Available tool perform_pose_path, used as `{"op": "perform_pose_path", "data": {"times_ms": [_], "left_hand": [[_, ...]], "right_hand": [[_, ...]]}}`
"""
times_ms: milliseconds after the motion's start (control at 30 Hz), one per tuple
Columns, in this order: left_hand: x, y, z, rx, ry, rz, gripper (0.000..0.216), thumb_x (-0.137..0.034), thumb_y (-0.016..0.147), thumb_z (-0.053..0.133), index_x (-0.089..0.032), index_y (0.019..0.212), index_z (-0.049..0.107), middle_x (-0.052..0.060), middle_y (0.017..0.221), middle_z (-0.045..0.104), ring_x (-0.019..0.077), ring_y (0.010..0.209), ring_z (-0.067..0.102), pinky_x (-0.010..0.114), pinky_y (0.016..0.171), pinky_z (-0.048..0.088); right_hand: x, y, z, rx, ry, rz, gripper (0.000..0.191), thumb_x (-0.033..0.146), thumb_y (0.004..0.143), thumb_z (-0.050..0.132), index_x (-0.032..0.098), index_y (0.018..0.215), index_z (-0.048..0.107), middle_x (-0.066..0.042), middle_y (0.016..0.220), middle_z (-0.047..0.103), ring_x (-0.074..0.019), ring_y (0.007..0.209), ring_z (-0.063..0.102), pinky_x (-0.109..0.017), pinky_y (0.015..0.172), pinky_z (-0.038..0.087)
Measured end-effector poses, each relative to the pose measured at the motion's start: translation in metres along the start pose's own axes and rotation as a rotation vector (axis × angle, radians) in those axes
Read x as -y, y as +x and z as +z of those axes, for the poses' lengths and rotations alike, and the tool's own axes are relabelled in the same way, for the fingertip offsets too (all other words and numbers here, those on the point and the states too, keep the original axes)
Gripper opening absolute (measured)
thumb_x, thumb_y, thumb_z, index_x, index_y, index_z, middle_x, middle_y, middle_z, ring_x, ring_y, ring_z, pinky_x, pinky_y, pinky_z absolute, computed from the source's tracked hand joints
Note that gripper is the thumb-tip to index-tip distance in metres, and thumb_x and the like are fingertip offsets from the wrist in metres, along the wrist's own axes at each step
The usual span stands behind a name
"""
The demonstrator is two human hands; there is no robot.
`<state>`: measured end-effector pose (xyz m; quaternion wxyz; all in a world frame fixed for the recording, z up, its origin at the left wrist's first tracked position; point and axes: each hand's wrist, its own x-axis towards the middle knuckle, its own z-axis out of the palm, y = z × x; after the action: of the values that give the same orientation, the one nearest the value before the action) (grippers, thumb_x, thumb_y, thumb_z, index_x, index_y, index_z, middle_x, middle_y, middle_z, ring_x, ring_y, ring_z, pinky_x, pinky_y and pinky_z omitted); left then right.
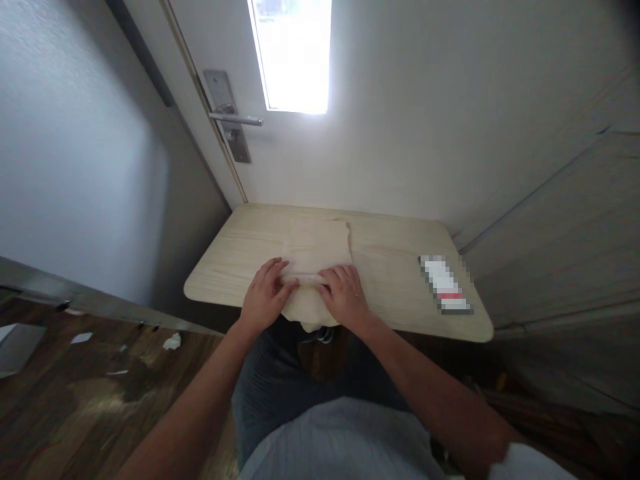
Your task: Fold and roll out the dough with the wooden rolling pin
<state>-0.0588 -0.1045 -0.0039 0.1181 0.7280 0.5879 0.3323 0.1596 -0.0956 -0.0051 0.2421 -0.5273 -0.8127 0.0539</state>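
A thin cream-coloured cloth (320, 241) lies on a light wooden tabletop (395, 243), its front part hanging over the near edge. Across its middle runs a raised fold or roll. At the left end of that fold, my left hand (267, 290) is closed, thumb and fingers gripping it. My right hand (345, 293) holds the right end the same way, thumb on the near side and fingers over the top. The fingertips partly cover the fold. Beyond the hands, the far part of the cloth lies flat, with a wavy right edge.
A pixelated phone-like object (447, 285) rests on the table's right side. Behind the table stands a white door with a metal handle (235, 120) and a bright window (295, 57). Paper scraps (173, 341) litter the wooden floor at the left.
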Motion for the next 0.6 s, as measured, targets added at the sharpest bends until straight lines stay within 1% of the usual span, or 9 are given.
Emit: {"op": "perform_pose_path", "data": {"times_ms": [100, 200, 300, 367, 433, 600], "left_hand": [[-0.004, 0.006, 0.002, -0.070, -0.134, -0.021, 0.043, -0.046, 0.091, 0.057, -0.025, 0.129, 0.057, 0.010, 0.139, 0.055, 0.0245, 0.131, 0.052, 0.044, 0.107, 0.048], [-0.006, 0.006, 0.007, -0.132, -0.128, -0.029, 0.041, -0.044, 0.092, 0.056, -0.025, 0.129, 0.056, 0.010, 0.139, 0.055, 0.0240, 0.133, 0.050, 0.045, 0.111, 0.044], [-0.005, -0.001, 0.018, -0.160, -0.102, -0.093, 0.041, -0.042, 0.095, 0.051, -0.022, 0.132, 0.053, 0.012, 0.142, 0.054, 0.0255, 0.136, 0.048, 0.048, 0.114, 0.041], [-0.005, -0.009, 0.025, -0.153, -0.106, -0.114, 0.042, -0.039, 0.096, 0.050, -0.020, 0.134, 0.051, 0.014, 0.142, 0.053, 0.0263, 0.137, 0.047, 0.049, 0.115, 0.040], [-0.008, -0.020, 0.029, -0.154, -0.105, -0.093, 0.043, -0.034, 0.094, 0.051, -0.020, 0.134, 0.049, 0.014, 0.143, 0.052, 0.0265, 0.138, 0.046, 0.050, 0.116, 0.039], [-0.023, -0.043, 0.030, -0.156, -0.132, -0.043, 0.049, -0.024, 0.087, 0.053, -0.021, 0.136, 0.046, 0.013, 0.144, 0.049, 0.0263, 0.138, 0.045, 0.049, 0.116, 0.039]], "right_hand": [[-0.021, -0.005, -0.006, -0.023, 0.005, -0.017, 0.024, 0.032, 0.094, 0.055, 0.019, 0.110, 0.067, -0.010, 0.109, 0.066, -0.0260, 0.107, 0.052, -0.041, 0.102, 0.036], [-0.044, -0.018, -0.011, -0.064, -0.001, 0.016, 0.026, 0.032, 0.094, 0.054, 0.017, 0.112, 0.066, -0.011, 0.111, 0.066, -0.0262, 0.107, 0.052, -0.041, 0.102, 0.036], [-0.060, -0.029, -0.015, -0.078, 0.000, 0.050, 0.028, 0.033, 0.093, 0.056, 0.017, 0.113, 0.066, -0.011, 0.111, 0.066, -0.0267, 0.107, 0.053, -0.042, 0.102, 0.038], [-0.065, -0.032, -0.017, -0.070, 0.014, 0.053, 0.028, 0.034, 0.092, 0.057, 0.017, 0.113, 0.066, -0.011, 0.111, 0.067, -0.0267, 0.107, 0.053, -0.043, 0.102, 0.039], [-0.067, -0.033, -0.019, -0.057, 0.031, 0.048, 0.028, 0.033, 0.092, 0.057, 0.018, 0.114, 0.066, -0.010, 0.111, 0.067, -0.0263, 0.107, 0.054, -0.043, 0.101, 0.040], [-0.073, -0.038, -0.023, -0.017, 0.076, 0.038, 0.029, 0.031, 0.093, 0.055, 0.016, 0.116, 0.066, -0.011, 0.110, 0.068, -0.0269, 0.108, 0.055, -0.044, 0.101, 0.042]]}}
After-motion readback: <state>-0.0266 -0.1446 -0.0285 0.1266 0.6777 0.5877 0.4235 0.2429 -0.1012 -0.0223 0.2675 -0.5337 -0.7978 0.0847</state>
